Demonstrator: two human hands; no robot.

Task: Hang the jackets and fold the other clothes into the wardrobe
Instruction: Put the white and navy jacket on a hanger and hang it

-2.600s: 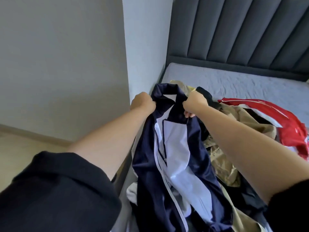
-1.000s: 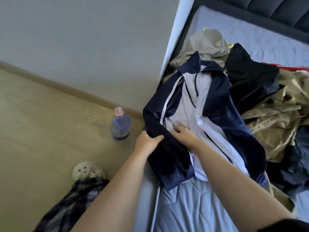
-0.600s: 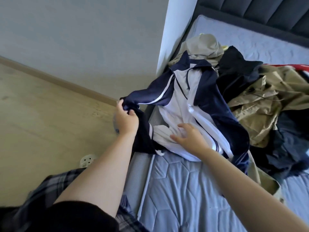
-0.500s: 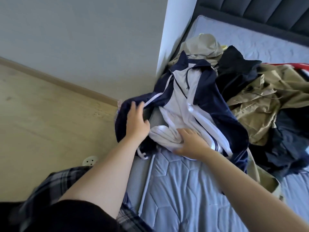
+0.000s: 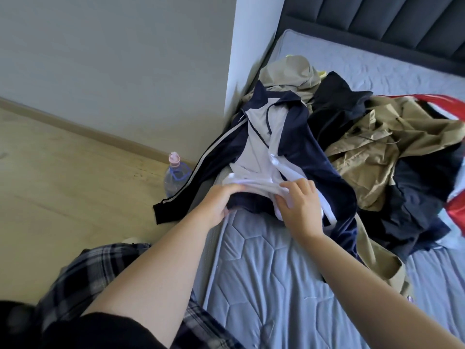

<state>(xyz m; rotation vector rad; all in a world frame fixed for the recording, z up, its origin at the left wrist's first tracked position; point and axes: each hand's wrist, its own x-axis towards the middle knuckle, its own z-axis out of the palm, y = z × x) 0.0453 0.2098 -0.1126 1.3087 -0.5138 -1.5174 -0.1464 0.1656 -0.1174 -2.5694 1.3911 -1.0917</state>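
Note:
A navy and white zip jacket [image 5: 297,137] lies open on the near left corner of the bed, collar toward the headboard. One navy sleeve with a white stripe hangs off the bed's side toward the floor. My left hand [image 5: 219,205] grips the jacket's lower hem at the mattress edge. My right hand [image 5: 299,205] pinches the white lining of the hem beside it. Behind the jacket lies a heap of clothes: a khaki jacket [image 5: 377,152], a black garment [image 5: 337,107], a beige garment [image 5: 289,71] and a red one [image 5: 453,107].
The blue-grey quilted mattress [image 5: 276,285] fills the lower right, a dark padded headboard [image 5: 377,23] stands at the back. A white wall corner [image 5: 246,59] meets the bed's left side. A water bottle [image 5: 176,175] stands on the wooden floor [image 5: 63,185] beside the bed.
The jacket was held up by its collar, then laid on the bed. My left hand let the sleeve drop over the bed's side and joined the right hand at the hem.

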